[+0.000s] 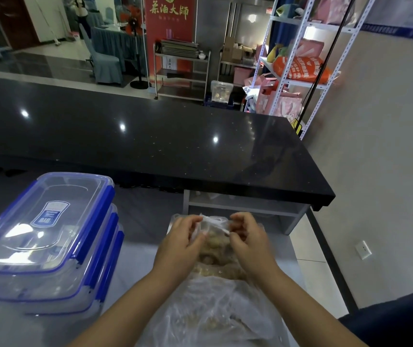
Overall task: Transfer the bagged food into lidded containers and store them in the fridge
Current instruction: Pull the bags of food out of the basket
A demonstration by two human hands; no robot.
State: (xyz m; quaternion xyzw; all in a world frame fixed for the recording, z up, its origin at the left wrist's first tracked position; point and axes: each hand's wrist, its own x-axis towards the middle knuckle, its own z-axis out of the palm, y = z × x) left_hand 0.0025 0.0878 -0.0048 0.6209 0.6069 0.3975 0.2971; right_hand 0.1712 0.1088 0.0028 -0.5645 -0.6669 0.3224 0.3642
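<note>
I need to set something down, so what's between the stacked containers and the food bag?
In the head view, only bare steel worktop lies between the stacked containers and the food bag.

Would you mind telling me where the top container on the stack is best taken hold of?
Probably by its two long sides, under the lid rim, coming from above. The top container lies flat on the stack with its blue latches shut, so the lid should stay on, and both hands are on the bag.

Your hands cover the knot of the bag (215,225), so you cannot tell whether it is tied. The food (215,246) inside is blurred through the plastic. The containers (47,236) run off the left edge; their label (50,213) is too small to read.
</note>
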